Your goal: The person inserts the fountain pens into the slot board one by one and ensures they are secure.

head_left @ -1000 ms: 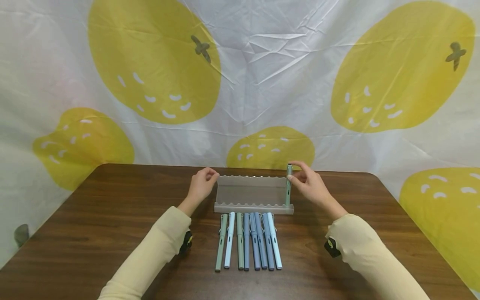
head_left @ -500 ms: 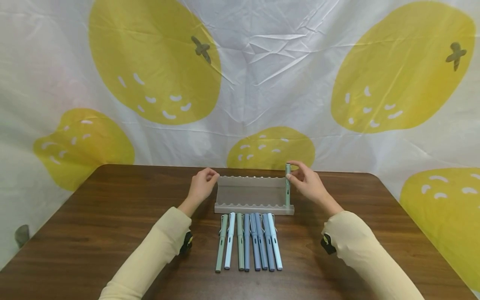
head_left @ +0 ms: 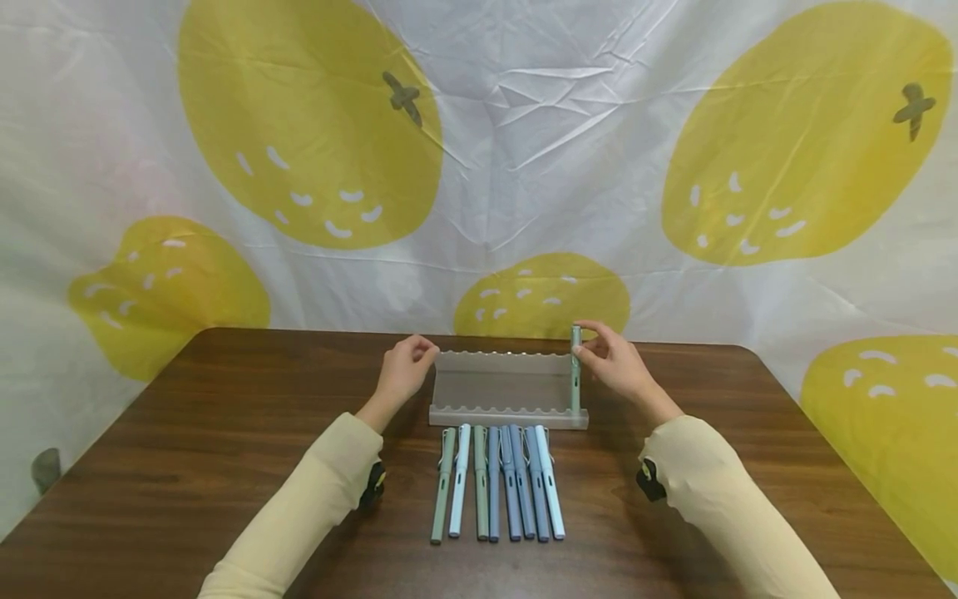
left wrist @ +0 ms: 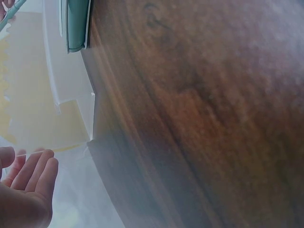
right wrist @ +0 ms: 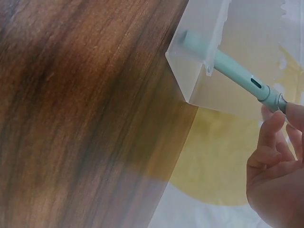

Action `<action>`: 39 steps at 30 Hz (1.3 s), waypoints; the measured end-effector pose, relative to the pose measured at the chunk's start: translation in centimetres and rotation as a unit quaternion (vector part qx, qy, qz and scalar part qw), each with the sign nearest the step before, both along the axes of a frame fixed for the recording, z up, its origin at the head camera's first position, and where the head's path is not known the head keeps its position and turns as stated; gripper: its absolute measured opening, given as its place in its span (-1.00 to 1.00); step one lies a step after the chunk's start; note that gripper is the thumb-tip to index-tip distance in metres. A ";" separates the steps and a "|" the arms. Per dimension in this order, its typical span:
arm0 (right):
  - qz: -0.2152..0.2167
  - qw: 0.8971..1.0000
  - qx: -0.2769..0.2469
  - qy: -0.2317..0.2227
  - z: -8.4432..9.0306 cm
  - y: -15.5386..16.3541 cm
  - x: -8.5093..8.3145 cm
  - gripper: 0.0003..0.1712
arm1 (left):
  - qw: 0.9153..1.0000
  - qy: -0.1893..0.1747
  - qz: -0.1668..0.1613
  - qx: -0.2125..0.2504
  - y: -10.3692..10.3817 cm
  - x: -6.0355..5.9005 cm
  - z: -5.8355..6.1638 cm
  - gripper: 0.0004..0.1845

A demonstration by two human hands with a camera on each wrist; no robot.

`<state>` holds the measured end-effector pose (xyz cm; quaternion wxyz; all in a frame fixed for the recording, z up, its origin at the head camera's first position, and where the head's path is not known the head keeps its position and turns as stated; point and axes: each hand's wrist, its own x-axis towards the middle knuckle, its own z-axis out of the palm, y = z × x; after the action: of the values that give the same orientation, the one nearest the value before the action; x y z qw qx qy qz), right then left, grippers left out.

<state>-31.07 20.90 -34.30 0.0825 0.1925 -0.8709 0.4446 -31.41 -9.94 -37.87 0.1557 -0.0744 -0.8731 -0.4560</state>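
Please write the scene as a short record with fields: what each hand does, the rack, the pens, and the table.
left hand: the left hand touches the left end of the pen rack, fingers curled
right hand: the right hand pinches the upper end of the green pen
green pen: stands in the rightmost slot of the rack
pen rack: translucent, with scalloped edges, holds only this one pen
loose pens: seven pens lie side by side in front of the rack
surface: dark wooden table

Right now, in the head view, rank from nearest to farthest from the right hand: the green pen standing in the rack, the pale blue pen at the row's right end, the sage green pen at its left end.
1. Green pen standing in the rack: pinched by the right hand.
2. Pale blue pen: row's right end, on the table.
3. Sage green pen: row's left end.
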 end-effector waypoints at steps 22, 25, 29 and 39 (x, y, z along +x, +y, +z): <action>-0.054 0.997 0.023 0.041 -1.3 1.1 -0.7 -0.47 | 1.000 0.006 -0.005 -0.004 0.1 0.0 0.1 -0.80; -0.070 0.993 0.013 0.090 -1.3 1.2 -0.3 -0.50 | 1.000 0.002 -0.004 -0.003 0.1 0.0 0.1 -0.80; -0.076 0.987 0.004 0.140 -1.3 1.1 0.4 -0.56 | 1.000 -0.003 -0.004 -0.001 0.1 0.1 0.3 -0.80; -0.015 0.993 0.021 0.114 -2.7 0.4 2.9 -0.74 | 1.000 -0.003 -0.005 -0.003 0.0 0.2 0.2 -0.80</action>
<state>-28.14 21.32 -37.02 0.1834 0.2308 -0.8679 0.3999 -31.26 -9.90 -37.64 0.1504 -0.0781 -0.8746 -0.4542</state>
